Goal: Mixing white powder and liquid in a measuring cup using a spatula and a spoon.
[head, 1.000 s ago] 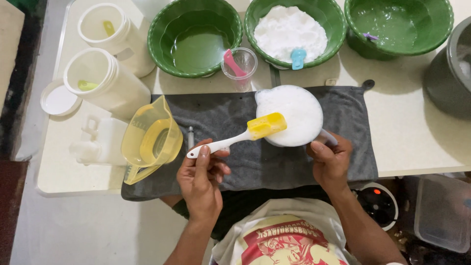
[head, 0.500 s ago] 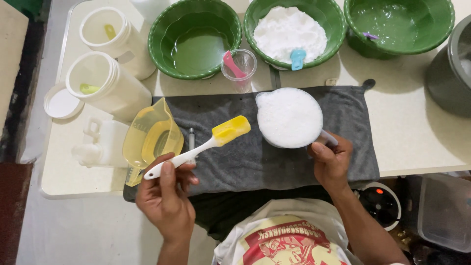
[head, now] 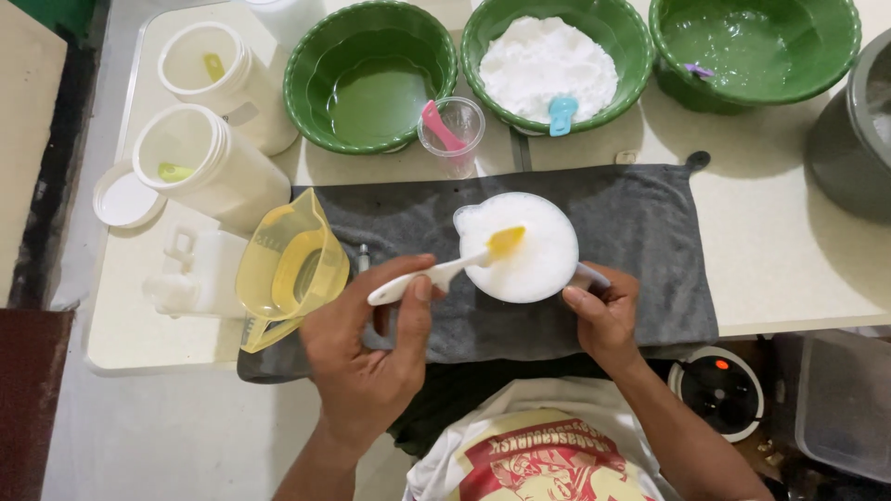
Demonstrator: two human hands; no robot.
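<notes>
Cream-coloured, the table carries a grey towel spread along its near edge, and on that towel stands one white jug filled with white powder. One spatula, white-handled with a yellow blade, dips its blade into the powder. The left hand has its fingers closed around the spatula's handle, thumb on top. The right hand is closed on the jug's handle at the jug's near right side.

Just left of the jug, one yellow measuring cup lies tilted at the towel's left end. Three green bowls line the far side: the left one holds greenish liquid, the middle one white powder with a blue scoop at its near rim, the right one clear liquid. Between the first two stands one small clear cup with a pink spoon in it. Two white tubs stand open at the far left, one white lid flat beside them. One grey pot is cut off by the right edge.
</notes>
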